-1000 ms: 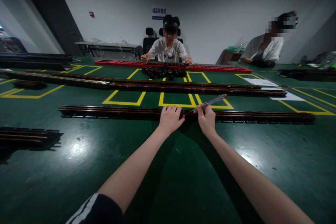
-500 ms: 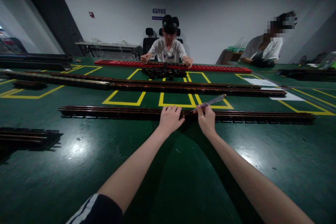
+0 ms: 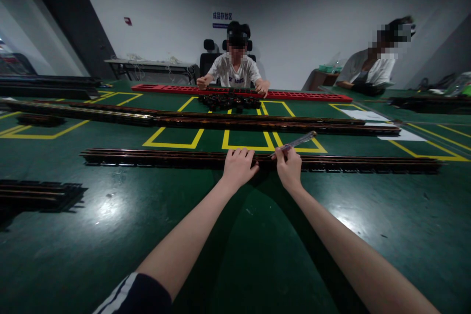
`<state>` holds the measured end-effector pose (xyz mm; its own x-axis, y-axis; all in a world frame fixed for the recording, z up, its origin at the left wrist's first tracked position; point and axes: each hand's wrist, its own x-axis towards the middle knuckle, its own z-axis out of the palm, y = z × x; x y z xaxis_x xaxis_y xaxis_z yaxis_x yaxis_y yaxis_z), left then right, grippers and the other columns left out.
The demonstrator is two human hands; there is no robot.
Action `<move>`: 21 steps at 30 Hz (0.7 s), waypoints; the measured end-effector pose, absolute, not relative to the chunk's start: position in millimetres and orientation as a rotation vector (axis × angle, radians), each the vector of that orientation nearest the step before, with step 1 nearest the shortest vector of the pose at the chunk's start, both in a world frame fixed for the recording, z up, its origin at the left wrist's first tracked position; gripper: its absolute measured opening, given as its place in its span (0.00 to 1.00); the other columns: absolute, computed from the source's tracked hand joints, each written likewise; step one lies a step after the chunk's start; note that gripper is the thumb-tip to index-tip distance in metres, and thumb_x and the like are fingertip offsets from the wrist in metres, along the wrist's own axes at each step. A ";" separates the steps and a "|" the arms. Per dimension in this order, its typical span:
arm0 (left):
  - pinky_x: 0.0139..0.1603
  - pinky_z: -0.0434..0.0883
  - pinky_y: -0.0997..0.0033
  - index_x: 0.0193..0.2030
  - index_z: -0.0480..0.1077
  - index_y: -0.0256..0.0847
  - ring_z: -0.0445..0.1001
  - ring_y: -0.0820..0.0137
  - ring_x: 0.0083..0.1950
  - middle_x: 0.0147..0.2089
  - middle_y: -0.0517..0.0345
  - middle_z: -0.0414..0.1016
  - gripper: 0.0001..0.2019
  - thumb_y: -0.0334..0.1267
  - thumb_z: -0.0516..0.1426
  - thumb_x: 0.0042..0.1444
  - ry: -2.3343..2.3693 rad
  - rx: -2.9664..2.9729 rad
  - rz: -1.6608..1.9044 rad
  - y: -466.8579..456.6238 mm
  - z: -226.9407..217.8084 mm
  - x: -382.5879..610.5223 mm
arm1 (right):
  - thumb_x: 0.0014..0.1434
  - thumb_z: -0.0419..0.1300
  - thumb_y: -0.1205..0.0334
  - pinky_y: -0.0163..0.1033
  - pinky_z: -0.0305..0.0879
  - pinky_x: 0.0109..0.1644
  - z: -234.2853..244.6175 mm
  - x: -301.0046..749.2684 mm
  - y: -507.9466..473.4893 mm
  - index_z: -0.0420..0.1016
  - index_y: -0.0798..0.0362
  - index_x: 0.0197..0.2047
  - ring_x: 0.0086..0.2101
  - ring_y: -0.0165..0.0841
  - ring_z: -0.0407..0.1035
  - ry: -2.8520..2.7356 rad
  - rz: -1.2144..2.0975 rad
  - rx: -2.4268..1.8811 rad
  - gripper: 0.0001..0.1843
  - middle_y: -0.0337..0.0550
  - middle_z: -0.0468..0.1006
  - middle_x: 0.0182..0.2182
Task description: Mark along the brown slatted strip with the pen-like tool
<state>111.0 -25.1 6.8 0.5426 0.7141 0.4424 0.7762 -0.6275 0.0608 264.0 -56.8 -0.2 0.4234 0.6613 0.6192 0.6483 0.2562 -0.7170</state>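
Observation:
A long bundle of dark, thin slotted strips (image 3: 165,158) lies crosswise on the table in front of me. My left hand (image 3: 239,169) is closed over its middle, fingers on the far side and thumb on the near side. Just to the right, my right hand (image 3: 289,167) grips a slim screwdriver (image 3: 300,142) with a clear handle. The handle slants up and to the right. Its thin tip points down-left at the strips between my hands; whether it touches them I cannot tell.
Beyond lie more long dark strips (image 3: 257,121), a heap of small black parts (image 3: 230,101) and a long red slotted tray (image 3: 309,96). A person (image 3: 237,66) sits opposite, another (image 3: 368,68) at far right. More strips (image 3: 37,195) lie at left. Papers (image 3: 401,133) lie at right.
Both hands stay almost where they were on the strips. The screwdriver has shifted very slightly; the view has moved a touch.

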 end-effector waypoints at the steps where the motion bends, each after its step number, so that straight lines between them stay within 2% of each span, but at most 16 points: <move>1: 0.51 0.66 0.56 0.52 0.70 0.36 0.72 0.58 0.51 0.51 0.46 0.76 0.18 0.45 0.50 0.62 -1.280 -2.627 -0.656 -25.0 6.5 111.0 | 0.61 0.50 0.47 0.47 0.62 0.41 -0.4 264.2 -56.7 0.64 0.49 0.27 0.28 0.40 0.71 -1.249 0.006 -1.425 0.17 0.44 0.77 0.23; 7: 0.51 0.66 0.56 0.52 0.70 0.36 0.72 0.58 0.51 0.51 0.46 0.76 0.18 0.44 0.50 0.62 -1.283 -2.614 -0.632 -25.5 6.3 111.2 | 0.60 0.51 0.48 0.47 0.62 0.41 -1.7 265.8 -56.1 0.63 0.49 0.26 0.27 0.40 0.70 -1.238 -0.002 -1.433 0.16 0.43 0.76 0.22; 21: 0.56 0.63 0.52 0.52 0.70 0.37 0.71 0.57 0.53 0.51 0.47 0.76 0.17 0.43 0.51 0.61 -1.241 -2.616 -0.659 -25.5 6.0 111.5 | 0.59 0.52 0.50 0.48 0.62 0.41 -2.5 266.5 -54.9 0.64 0.49 0.27 0.28 0.42 0.71 -1.258 0.020 -1.432 0.14 0.43 0.76 0.23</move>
<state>111.5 -25.5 6.0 0.5555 0.6929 0.4597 0.7688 -0.6386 0.0335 266.5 -54.9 -2.5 0.4213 0.6688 0.6125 0.6491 0.2493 -0.7187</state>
